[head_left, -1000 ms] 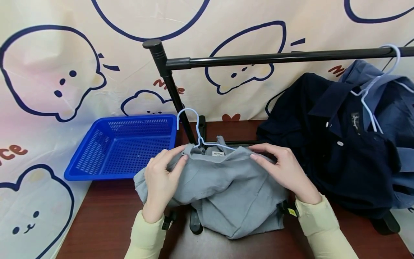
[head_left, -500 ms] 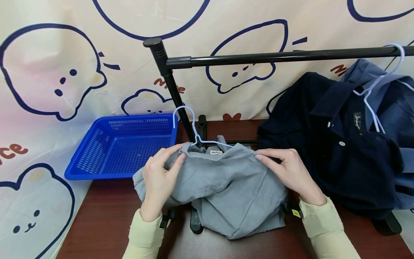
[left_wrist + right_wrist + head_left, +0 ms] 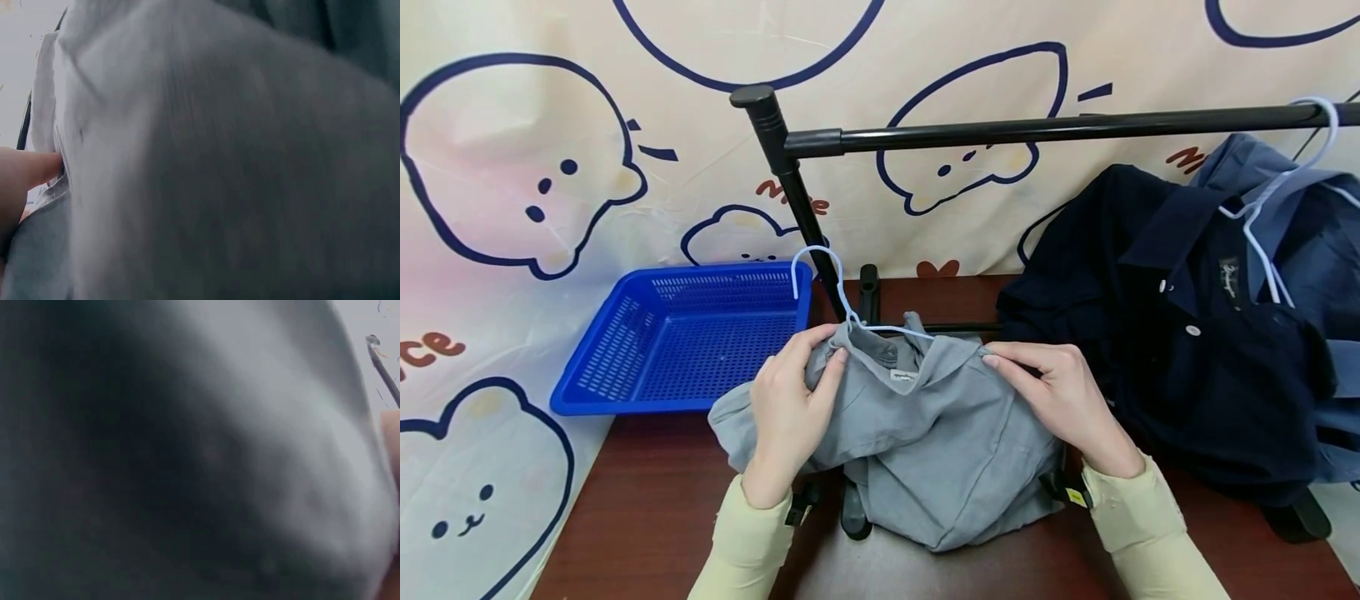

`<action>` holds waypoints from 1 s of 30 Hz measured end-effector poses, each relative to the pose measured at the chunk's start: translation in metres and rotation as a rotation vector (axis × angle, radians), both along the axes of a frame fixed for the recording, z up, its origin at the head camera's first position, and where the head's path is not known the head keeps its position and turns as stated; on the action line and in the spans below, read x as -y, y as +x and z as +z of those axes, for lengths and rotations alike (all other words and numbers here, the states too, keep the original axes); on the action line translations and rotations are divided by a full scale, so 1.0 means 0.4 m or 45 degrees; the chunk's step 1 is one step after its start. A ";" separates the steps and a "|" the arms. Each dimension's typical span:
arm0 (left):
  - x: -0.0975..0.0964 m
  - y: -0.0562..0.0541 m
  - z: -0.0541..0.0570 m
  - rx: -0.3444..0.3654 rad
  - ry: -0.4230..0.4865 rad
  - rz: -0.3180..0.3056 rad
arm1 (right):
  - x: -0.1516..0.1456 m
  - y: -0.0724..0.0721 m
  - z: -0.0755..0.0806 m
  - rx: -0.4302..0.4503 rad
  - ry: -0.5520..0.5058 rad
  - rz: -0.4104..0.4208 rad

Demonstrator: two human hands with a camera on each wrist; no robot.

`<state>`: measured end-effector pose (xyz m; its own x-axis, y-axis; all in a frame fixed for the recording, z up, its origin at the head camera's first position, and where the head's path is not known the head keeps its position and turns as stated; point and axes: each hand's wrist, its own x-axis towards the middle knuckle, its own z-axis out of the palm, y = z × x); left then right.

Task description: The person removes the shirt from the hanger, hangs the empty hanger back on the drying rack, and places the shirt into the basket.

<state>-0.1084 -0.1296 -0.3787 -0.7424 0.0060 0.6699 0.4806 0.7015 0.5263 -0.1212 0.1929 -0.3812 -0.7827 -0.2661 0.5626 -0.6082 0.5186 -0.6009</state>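
A grey shirt [image 3: 955, 442] hangs bunched between both hands in the head view, its neckline opening upward and a white label showing inside. Out of the neckline rises the hook of a light blue hanger [image 3: 844, 292]; most of the hanger's shoulders lie hidden in the cloth. My left hand [image 3: 793, 408] pinches the shirt by the left side of the collar, thumb in front. At the right shoulder, my right hand [image 3: 1067, 396] pinches the fabric between thumb and fingers. Grey cloth [image 3: 219, 162] fills most of the left wrist view, and blurred cloth [image 3: 300, 456] covers the right wrist view.
A black clothes rack [image 3: 1000, 133] stands behind the shirt, its bar running to the right. On it hang a navy shirt [image 3: 1142, 333] and bluish garments on light blue hangers. A blue plastic basket [image 3: 647, 408] sits at the left on the brown table [image 3: 647, 492].
My left hand has shifted right along the collar. The hanger's hook has moved slightly left, and the neckline gapes wider, showing more of the inside. The right hand stays near the right shoulder.
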 end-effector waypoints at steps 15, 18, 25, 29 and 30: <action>-0.005 0.001 0.019 -0.103 0.098 -0.018 | 0.025 0.008 0.006 -0.085 -0.062 0.070; 0.010 0.003 0.022 -0.095 0.112 0.018 | 0.016 0.008 0.011 -0.097 -0.048 0.082; 0.050 0.009 0.034 -0.113 0.152 0.098 | -0.013 0.002 0.017 -0.142 -0.017 0.101; 0.051 0.011 0.036 -0.130 0.147 0.098 | -0.011 0.003 0.017 -0.222 0.082 0.003; 0.050 0.012 0.036 -0.134 0.145 0.101 | -0.009 0.003 0.016 -0.239 0.109 -0.037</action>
<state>-0.1036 -0.1496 -0.3641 -0.6630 -0.1302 0.7372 0.4826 0.6784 0.5539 -0.1201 0.1963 -0.3748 -0.6740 -0.2981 0.6759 -0.6898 0.5815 -0.4313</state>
